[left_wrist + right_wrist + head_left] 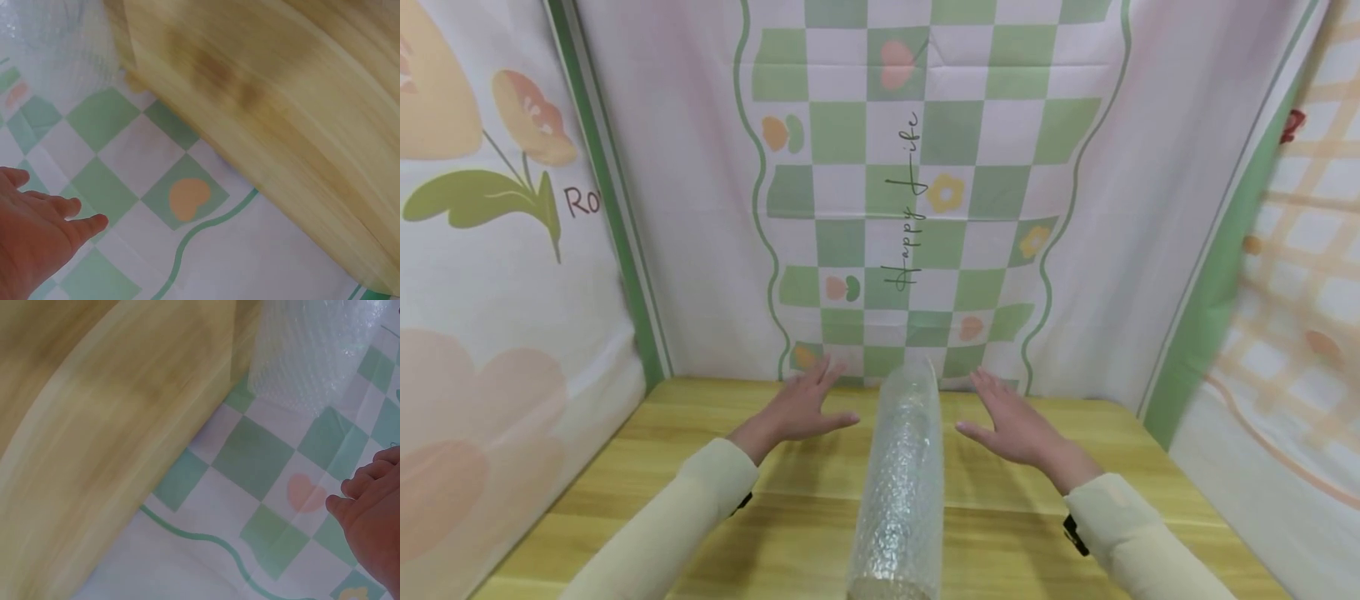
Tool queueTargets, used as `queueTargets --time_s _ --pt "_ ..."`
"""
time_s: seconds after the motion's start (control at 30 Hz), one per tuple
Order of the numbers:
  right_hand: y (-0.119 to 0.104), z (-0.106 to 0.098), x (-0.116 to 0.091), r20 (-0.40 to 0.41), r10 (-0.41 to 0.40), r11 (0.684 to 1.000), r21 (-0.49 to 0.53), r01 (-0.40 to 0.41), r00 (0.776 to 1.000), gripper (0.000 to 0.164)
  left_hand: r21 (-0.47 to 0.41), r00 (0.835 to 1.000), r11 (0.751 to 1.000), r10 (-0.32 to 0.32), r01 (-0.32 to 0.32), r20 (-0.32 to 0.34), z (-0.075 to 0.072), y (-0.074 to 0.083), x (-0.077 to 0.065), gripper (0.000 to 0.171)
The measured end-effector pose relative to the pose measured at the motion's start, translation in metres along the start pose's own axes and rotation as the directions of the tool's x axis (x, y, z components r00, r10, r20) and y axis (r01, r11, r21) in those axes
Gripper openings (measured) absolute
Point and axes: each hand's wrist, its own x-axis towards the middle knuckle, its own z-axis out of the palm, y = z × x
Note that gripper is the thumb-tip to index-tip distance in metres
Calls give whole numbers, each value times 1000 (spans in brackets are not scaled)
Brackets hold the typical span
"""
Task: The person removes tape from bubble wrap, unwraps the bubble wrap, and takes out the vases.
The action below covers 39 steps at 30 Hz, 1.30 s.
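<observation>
A roll of clear bubble wrap (901,475) lies lengthwise down the middle of the wooden table, its far end toward the back cloth. My left hand (805,406) is held to the left of the roll's far part, fingers extended and thumb pointing toward it. On the other side, my right hand (1011,421) mirrors it, fingers straight and thumb pointing inward. Gaps show between both hands and the plastic. In the left wrist view the bubble wrap (56,47) fills the upper left corner; in the right wrist view the bubble wrap (312,356) appears at the top.
The wooden table (700,533) ends at a hanging cloth (895,208) printed with green and white checks and "Happy Life". Patterned curtains stand at both sides, a floral curtain (490,292) on the left and an orange-checked curtain (1292,333) on the right.
</observation>
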Motion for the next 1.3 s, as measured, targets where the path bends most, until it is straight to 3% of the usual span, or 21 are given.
queueTargets --time_s 0.5,0.77,1.3 --pt "-11 13 -18 44 6 996 91 -10 999 91 -83 999 996 -21 23 32 22 5 -13 99" --pt "-19 21 -28 21 13 994 104 -15 1000 90 -148 999 989 16 -10 39 32 11 -20 96" --pt "-39 30 -44 5 24 974 226 -24 1000 85 -242 997 970 -19 37 77 52 15 -30 93"
